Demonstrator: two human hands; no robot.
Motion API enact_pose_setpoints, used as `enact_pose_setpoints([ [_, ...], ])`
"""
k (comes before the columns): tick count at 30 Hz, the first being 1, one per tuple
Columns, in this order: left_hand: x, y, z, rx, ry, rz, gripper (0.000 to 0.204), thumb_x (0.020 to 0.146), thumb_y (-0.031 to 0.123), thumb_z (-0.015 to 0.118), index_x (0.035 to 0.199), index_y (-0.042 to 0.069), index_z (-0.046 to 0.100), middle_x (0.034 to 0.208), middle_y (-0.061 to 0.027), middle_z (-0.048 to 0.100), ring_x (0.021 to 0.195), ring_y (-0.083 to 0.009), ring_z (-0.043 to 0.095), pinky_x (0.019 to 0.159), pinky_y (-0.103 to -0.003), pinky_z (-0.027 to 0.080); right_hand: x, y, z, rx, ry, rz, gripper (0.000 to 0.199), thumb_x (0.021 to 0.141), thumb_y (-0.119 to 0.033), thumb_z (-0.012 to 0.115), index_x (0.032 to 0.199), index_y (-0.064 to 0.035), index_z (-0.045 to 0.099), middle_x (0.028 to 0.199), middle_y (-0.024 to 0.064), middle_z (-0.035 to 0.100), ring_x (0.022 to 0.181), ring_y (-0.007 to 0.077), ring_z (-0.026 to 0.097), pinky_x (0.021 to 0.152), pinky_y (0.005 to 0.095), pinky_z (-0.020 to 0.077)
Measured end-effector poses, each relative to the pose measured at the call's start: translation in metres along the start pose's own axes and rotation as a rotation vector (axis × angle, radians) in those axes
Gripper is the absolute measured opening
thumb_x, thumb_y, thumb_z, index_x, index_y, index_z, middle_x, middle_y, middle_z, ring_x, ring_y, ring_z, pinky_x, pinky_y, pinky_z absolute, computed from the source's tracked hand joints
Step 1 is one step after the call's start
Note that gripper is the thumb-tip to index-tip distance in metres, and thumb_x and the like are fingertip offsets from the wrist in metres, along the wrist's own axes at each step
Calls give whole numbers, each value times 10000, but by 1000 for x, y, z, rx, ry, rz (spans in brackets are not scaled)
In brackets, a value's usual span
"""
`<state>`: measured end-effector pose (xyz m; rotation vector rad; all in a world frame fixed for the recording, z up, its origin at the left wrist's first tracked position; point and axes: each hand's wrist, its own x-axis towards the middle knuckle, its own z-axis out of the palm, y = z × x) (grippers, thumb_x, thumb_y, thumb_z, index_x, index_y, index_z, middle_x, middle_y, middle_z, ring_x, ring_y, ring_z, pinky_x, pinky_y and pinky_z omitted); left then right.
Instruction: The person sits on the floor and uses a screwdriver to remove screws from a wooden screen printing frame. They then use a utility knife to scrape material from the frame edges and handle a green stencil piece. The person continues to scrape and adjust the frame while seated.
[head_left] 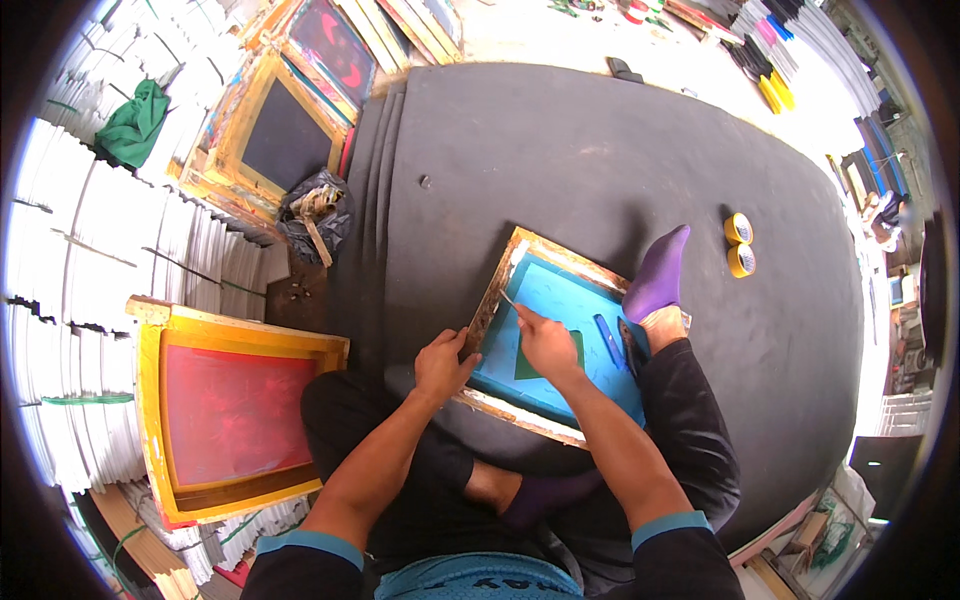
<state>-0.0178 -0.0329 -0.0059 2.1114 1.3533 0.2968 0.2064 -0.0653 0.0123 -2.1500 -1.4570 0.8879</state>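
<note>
A wooden screen-printing frame (505, 262) with a blue mesh (560, 295) lies on a dark mat in front of me. My left hand (442, 364) grips the frame's left wooden edge. My right hand (545, 340) rests on the mesh and holds a thin tool (509, 299) whose tip points at the frame's upper left inner side. A dark green patch (578, 345) shows beside that hand, partly hidden by it. A blue pen-like stick (608, 340) lies on the mesh to the right. My foot in a purple sock (658, 275) presses on the frame's right edge.
A yellow frame with red mesh (235, 410) lies at my left. More wooden frames (285, 130) lean at the upper left beside a dark bag (318, 215). Two yellow tape rolls (739, 243) sit on the black mat (560, 150). Stacks of white sheets (80, 260) line the left.
</note>
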Motion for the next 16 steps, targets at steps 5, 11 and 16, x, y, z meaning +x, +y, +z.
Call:
enact_pose_setpoints([
  [5, 2, 0, 0, -6, 10, 4, 597, 863, 335, 796, 1369, 52, 653, 1147, -111, 683, 1004, -339, 702, 856, -435, 562, 5, 11, 7, 310, 0, 67, 299, 1034, -252, 597, 1294, -179, 725, 1128, 244, 733, 985, 461, 716, 881, 492, 590],
  [11, -3, -11, -2, -10, 16, 14, 608, 860, 357, 795, 1375, 66, 653, 1171, -116, 683, 1014, -338, 703, 864, -435, 565, -4, -4, 3, -45, -4, 30, 345, 1048, -322, 570, 1377, -292, 667, 1092, 230, 740, 1000, 466, 706, 893, 533, 576],
  [16, 1, -10, 0, -21, -26, 5, 626, 863, 377, 800, 1389, 77, 645, 1223, -138, 680, 1062, -348, 694, 901, -421, 559, -3, 14, 13, 76, 103, -33, 353, 1037, -350, 591, 1379, -307, 667, 1036, 272, 736, 956, 447, 727, 880, 545, 582],
])
